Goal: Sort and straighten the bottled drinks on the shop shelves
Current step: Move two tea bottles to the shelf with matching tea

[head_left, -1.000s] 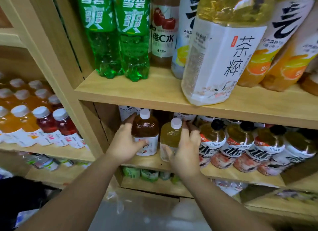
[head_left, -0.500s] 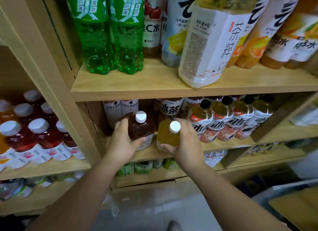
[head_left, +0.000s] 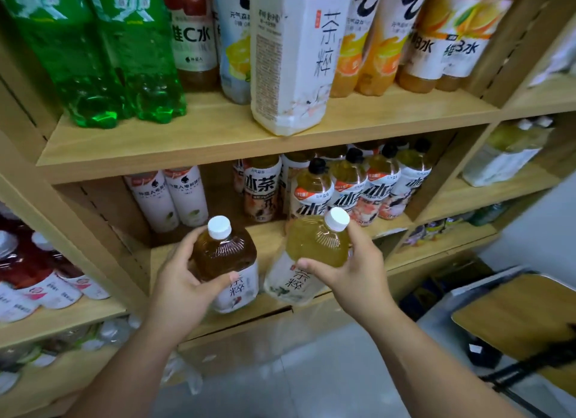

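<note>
Holding 2 bottles | left grip (head_left: 179, 282) curled round brown bottle (head_left: 225, 257) | right grip (head_left: 353, 272) curled round yellow bottle (head_left: 315, 246)

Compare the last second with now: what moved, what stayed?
Both bottles came forward from the row to the front edge of the middle shelf. The left hand keeps its grip on the brown tea bottle, roughly upright. The right hand keeps its grip on the yellow-green tea bottle, now tilted with its cap to the right. Nothing was let go. The black-capped bottles behind stayed put.
</note>
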